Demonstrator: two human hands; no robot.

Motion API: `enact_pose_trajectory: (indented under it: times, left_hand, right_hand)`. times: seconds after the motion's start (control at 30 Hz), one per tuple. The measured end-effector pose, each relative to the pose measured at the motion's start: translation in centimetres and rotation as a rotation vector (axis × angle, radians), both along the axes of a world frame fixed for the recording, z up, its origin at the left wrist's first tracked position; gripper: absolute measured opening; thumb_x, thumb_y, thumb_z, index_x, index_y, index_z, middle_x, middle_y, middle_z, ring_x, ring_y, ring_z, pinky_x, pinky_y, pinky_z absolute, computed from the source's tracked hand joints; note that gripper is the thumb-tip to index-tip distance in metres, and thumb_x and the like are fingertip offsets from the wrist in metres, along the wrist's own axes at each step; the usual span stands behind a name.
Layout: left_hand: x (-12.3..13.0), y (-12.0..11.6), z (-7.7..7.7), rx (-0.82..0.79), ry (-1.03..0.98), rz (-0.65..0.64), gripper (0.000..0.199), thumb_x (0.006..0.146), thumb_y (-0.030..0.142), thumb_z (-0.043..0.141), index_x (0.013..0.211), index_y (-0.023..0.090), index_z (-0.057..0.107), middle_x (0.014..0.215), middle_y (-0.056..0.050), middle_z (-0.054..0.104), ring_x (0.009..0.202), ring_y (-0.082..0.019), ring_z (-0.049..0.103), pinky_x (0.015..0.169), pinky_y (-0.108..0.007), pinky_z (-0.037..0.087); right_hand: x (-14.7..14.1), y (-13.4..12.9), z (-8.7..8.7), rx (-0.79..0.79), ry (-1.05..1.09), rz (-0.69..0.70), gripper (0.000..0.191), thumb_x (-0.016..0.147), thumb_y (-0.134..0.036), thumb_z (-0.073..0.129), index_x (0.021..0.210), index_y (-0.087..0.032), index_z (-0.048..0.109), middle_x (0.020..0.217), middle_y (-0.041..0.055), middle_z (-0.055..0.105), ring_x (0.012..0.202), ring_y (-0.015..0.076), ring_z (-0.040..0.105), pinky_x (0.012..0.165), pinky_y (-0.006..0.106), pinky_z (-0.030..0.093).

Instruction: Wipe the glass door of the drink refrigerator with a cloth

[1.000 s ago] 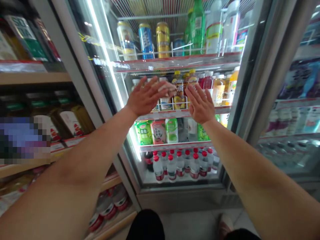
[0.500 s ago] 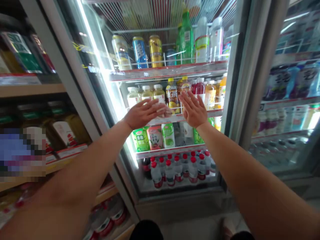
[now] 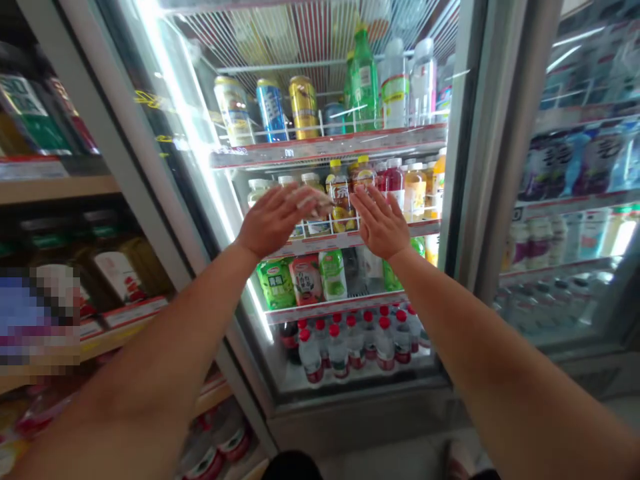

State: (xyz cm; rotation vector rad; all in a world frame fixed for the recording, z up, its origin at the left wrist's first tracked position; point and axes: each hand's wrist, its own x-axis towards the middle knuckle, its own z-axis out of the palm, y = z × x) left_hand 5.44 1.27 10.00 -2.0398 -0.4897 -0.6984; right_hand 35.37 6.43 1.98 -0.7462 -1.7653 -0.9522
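Note:
My left hand [image 3: 267, 223] is stretched toward the lit fridge, palm down with its fingers extended. A pale, crumpled-looking shape [image 3: 316, 202] shows at its fingertips; I cannot tell whether it is a cloth or a reflection. To the right, my right hand [image 3: 383, 223] is raised with fingers straight and close together, and nothing shows in it. Both hands overlap the middle shelf, where yellow-capped tea bottles [image 3: 341, 193] stand between them. Whether either hand touches glass is unclear. Green and pink drink packs [image 3: 276, 283] sit on the shelf below.
Cans [image 3: 271, 110] and a green bottle [image 3: 365, 80] stand on the upper shelf. Several red-capped bottles [image 3: 338, 350] fill the fridge floor. A metal door frame [image 3: 495, 147] rises at right, beside another fridge. Wooden shelves [image 3: 55, 189] with dark bottles are at left.
The view has shifted slightly, so the fridge appears a little farther left. My left hand and the pale shape have moved slightly left and up; my right hand stays nearly in place.

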Motion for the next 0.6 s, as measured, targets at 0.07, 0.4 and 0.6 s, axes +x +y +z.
enact_pose_trajectory:
  times: [0.07,0.4,0.6]
  left_hand:
    - [-0.8,0.4,1.6,0.096,-0.276,0.042,0.049,0.11,0.032,0.032,0.159,0.035,0.036,0.167,0.012,0.031,0.16,-0.027,0.014,0.131,-0.068,0.016]
    - [3.8,0.3,-0.6,0.113,-0.028,0.069,0.045,0.108,0.016,0.039,0.149,0.032,0.05,0.153,-0.002,0.056,0.149,-0.022,0.042,0.122,-0.048,0.043]
    - [7.1,1.2,2.6,0.119,-0.266,0.003,0.024,0.111,0.033,0.045,0.128,0.023,0.057,0.156,-0.009,0.05,0.153,-0.024,0.035,0.121,-0.05,0.045]
  right_hand:
    - [0.0,0.0,0.0,0.016,-0.003,-0.006,0.066,0.102,-0.021,0.039,0.166,-0.026,0.023,0.168,0.0009,0.032,0.158,0.0234,0.025,0.131,0.051,0.02]
    - [0.0,0.0,-0.1,0.028,0.007,0.002,0.068,0.101,-0.019,0.039,0.166,-0.027,0.021,0.168,-0.0004,0.032,0.158,0.0226,0.025,0.131,0.05,0.02]
    - [0.0,0.0,-0.1,0.018,0.023,0.022,0.064,0.101,-0.02,0.038,0.164,-0.025,0.032,0.166,0.002,0.037,0.157,0.0224,0.028,0.13,0.051,0.021]
